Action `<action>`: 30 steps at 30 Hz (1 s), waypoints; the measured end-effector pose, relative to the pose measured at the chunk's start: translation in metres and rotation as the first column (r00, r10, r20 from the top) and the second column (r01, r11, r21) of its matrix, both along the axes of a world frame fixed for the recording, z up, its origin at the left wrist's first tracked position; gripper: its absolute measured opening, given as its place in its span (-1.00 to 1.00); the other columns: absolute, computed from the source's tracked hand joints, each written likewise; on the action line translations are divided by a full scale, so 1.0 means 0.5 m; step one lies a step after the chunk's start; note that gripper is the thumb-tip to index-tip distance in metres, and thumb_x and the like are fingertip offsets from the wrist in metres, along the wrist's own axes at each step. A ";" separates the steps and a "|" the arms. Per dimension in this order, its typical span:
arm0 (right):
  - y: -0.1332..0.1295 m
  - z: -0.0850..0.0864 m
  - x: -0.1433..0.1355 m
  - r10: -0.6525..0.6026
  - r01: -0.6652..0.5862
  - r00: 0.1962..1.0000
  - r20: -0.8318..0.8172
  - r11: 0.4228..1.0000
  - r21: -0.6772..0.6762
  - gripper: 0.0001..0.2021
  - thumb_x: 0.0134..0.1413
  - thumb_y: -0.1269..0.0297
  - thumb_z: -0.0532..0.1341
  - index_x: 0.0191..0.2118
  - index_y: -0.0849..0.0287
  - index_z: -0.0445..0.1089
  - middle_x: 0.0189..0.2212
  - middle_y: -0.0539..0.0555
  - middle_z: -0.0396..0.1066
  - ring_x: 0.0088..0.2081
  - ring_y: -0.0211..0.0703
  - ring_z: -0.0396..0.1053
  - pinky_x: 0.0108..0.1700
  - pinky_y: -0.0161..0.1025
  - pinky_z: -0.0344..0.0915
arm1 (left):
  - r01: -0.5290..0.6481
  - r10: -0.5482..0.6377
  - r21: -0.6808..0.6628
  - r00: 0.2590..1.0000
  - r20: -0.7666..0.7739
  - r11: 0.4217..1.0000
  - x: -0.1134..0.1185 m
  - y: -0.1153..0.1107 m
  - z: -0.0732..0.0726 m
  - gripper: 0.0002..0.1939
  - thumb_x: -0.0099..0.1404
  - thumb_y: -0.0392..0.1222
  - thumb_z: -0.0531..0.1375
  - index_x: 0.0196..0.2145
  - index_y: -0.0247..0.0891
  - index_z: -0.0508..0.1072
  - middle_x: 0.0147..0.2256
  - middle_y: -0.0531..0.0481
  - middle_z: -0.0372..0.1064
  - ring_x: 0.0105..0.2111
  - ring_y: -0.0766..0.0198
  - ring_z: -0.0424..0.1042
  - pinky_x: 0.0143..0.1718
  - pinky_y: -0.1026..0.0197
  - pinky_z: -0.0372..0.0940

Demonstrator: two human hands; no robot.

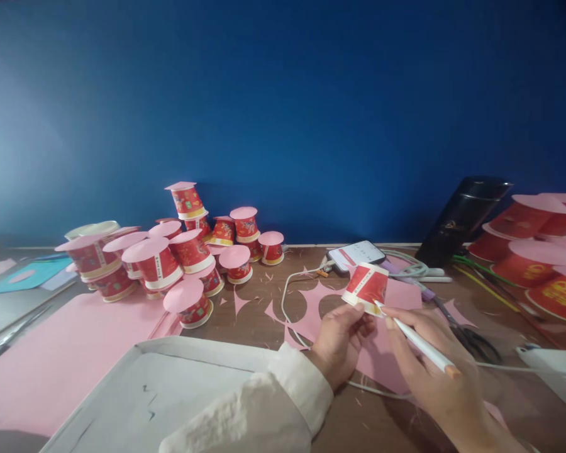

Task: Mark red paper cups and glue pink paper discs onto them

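Note:
Near the middle of the table, my left hand (342,343) pinches a red and white paper cup (368,286) by its pale rim. The cup is upside down and slightly tilted. In my right hand (436,371) is a white pen (427,349), gripped as for writing. Its tip meets the cup's rim or lies very close to it. Beneath my hands lies pink paper (382,358), and to the left are cut-out scraps (318,302) with round gaps. To the left, several upturned red cups (160,267) stand in stacks, many topped with pink paper discs (236,255).
Behind the cup lies a phone (356,255) beside a coiled white cable (412,267). Dark-handled scissors (476,343), a tilted black flask (462,217) and more red cups (542,264) are on the right. Pink sheets (75,358) and a white board (193,390) occupy the left front.

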State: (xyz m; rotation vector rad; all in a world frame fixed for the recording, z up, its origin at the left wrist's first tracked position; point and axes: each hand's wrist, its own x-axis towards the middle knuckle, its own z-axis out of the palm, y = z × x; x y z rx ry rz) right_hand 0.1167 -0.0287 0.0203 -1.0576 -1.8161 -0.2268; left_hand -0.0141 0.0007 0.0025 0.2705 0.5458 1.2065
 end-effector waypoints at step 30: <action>-0.005 -0.006 0.005 0.031 -0.031 0.999 0.010 1.000 -0.006 -0.81 0.16 0.46 0.20 -0.10 0.14 0.42 -0.24 0.10 0.49 -0.18 -0.13 0.44 -0.08 -0.14 0.37 | 0.023 -0.022 0.041 1.000 -0.012 0.999 -0.001 -0.004 0.010 -0.62 -0.14 -0.14 0.53 -0.43 -0.43 0.56 -0.47 -0.04 0.40 -0.45 0.38 0.31 -0.28 0.29 0.23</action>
